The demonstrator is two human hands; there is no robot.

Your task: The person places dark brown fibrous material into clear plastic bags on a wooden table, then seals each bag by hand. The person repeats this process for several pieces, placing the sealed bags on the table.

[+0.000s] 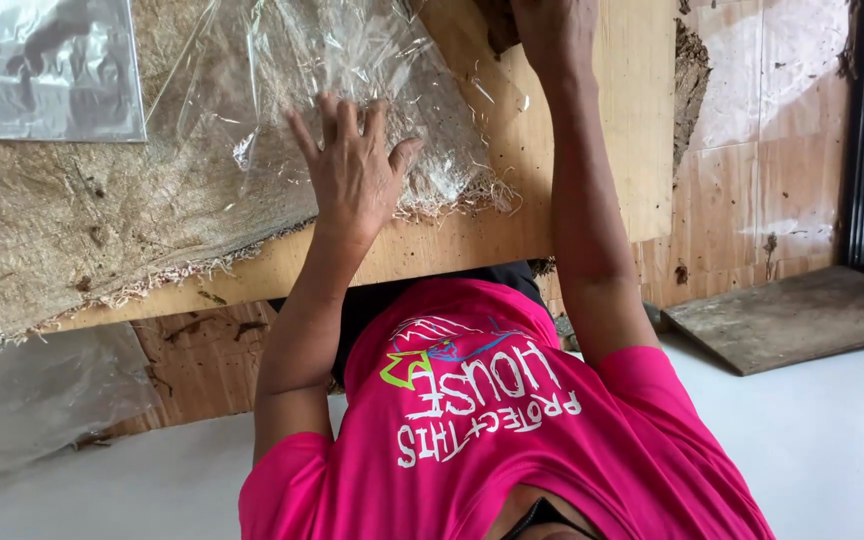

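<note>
- While the left hand [354, 172] is laid flat on the clear plastic sheet [352, 70], its fingers are spread wide and nothing is gripped; the palm is only pressed against the film.
- The clear plastic sheet is seen crumpled and wrinkled on the woven mat [82, 210], over that mat's frayed edge and partly out onto bare wood beyond it.
- The right hand [550, 30] is raised beside the clear plastic sheet, on the side away from the mat's middle, and is cut off by the top of the picture; whether it is clenched or released cannot be told.
- The woven mat, coarse and tan with loose fibres along its border, is spread on the wooden counter [472, 240], whose pale plywood edge is shown just past the sheet.
- A second piece of plastic, a flat shiny bag [47, 65], is placed on the mat well apart from the clear plastic sheet, toward the picture's corner.
- More pale plastic film [32, 400] is bunched below the counter's edge.
- A pink shirt [492, 440] is worn by the person, near the counter's edge.
- A grey-brown board [792, 315] is laid on the white floor [832, 450], well apart from the sheet, against a patched wooden wall [762, 150].
</note>
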